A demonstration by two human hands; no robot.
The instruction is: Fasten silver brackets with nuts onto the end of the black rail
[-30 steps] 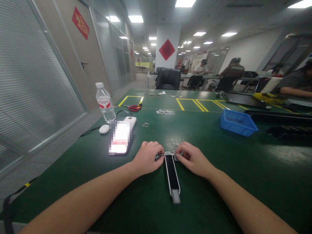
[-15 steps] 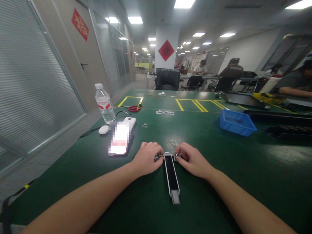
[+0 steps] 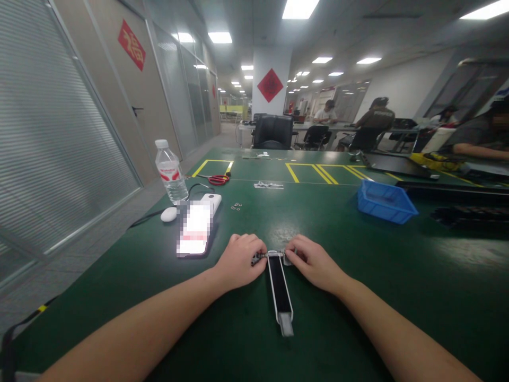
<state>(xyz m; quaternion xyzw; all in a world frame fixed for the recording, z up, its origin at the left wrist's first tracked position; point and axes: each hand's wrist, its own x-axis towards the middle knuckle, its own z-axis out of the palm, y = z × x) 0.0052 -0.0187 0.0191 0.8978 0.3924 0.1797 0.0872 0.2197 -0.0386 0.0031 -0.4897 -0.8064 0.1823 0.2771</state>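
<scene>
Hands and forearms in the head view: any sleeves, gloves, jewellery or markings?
Nothing visible is worn. The left hand and right hand are bare: no gloves, and no rings or watch that I can make out. Both forearms are bare as far as they show, with no sleeve, cable or marking in view.

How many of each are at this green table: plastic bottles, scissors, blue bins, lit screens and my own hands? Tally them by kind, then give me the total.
Plastic bottle: 1
Scissors, one pair: 1
Blue bin: 1
Lit screen: 1
Your own hands, left hand and right hand: 2
Total: 6
</scene>
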